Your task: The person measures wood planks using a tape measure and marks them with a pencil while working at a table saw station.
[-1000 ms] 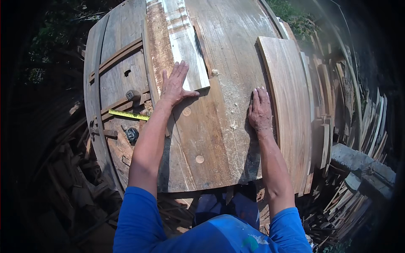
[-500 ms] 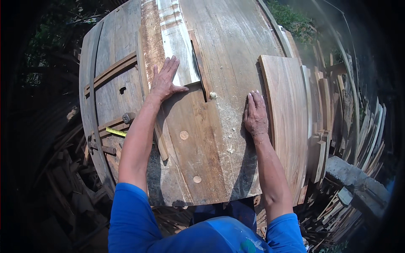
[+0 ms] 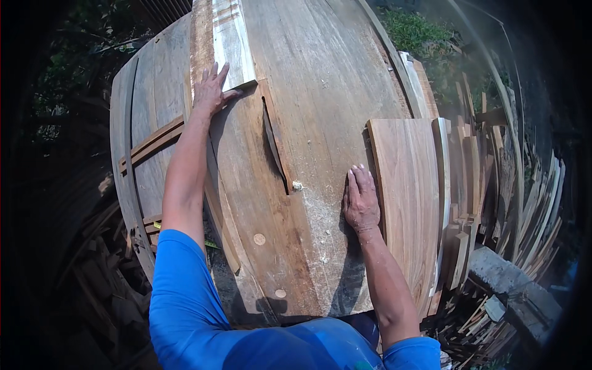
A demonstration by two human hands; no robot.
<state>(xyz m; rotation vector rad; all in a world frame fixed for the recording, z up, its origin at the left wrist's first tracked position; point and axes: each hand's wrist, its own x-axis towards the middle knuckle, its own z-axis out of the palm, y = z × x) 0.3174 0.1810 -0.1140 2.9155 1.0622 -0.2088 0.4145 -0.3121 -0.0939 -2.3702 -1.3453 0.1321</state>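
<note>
A wide weathered wooden board (image 3: 308, 142) lies lengthwise on the saw table, split by a cut slot (image 3: 274, 145) down its middle. My left hand (image 3: 211, 91) is stretched far forward, flat with fingers spread, on the left piece of the board beside a pale painted plank (image 3: 231, 40). My right hand (image 3: 361, 200) presses flat on the right piece, close to sawdust (image 3: 320, 209). Neither hand grips anything.
A reddish smooth plank (image 3: 407, 191) lies right of my right hand, with more boards on edge behind it. Offcuts are piled at the right (image 3: 493, 308) and lower left (image 3: 105, 283). A yellow tape measure (image 3: 157, 226) peeks out under my left arm. Grass (image 3: 419, 28) is beyond.
Both hands have pushed the board forward over the table. The cut slot in the board has grown longer and now reaches near my right hand. The tape measure is mostly hidden.
</note>
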